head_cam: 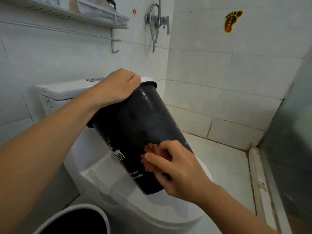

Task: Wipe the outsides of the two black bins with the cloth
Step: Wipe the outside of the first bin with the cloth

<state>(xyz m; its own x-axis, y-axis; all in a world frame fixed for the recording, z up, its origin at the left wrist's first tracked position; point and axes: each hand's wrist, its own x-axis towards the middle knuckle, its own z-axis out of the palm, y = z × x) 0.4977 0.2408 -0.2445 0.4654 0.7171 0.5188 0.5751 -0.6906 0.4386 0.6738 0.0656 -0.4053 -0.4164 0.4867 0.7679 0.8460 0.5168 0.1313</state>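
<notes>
Your left grip (116, 86) curls over the tilted bin's (135, 125) rim; your right grip (175, 164) pinches the cloth (151, 150) against its wall, above the toilet (118, 191). Two bins: second bin (76, 222) below.

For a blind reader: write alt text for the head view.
A left hand grips the rim of a tilted black bin above a white toilet, while the right hand presses a reddish cloth against its side.
</notes>
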